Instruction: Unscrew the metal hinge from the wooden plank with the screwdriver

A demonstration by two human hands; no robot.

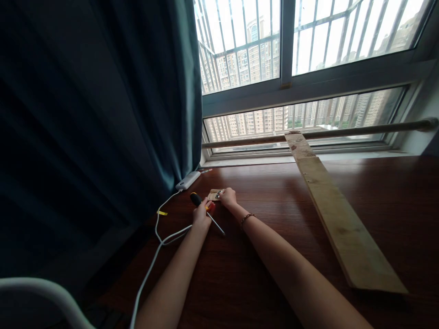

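My left hand [202, 211] is closed around a screwdriver [195, 198]. The black and yellow handle points away to the upper left, and the metal shaft slants down to the right, past my fingers. A spot of red shows by the fingertips, too small to make out. Just beyond lies a small piece of light wood [213, 193] on the tabletop. My right hand [228, 197] rests at its right edge, fingers pinched on a small dark metal piece [218, 194] with light spots. The fingertips partly cover that piece.
A long wooden plank [332, 205] lies across the right of the brown table [267, 183], its far end by the window rail [360, 130]. A white power bank [188, 181] with a white cable [156, 256] sits beside the dark curtain [164, 91]. Yellow tape marks the cable.
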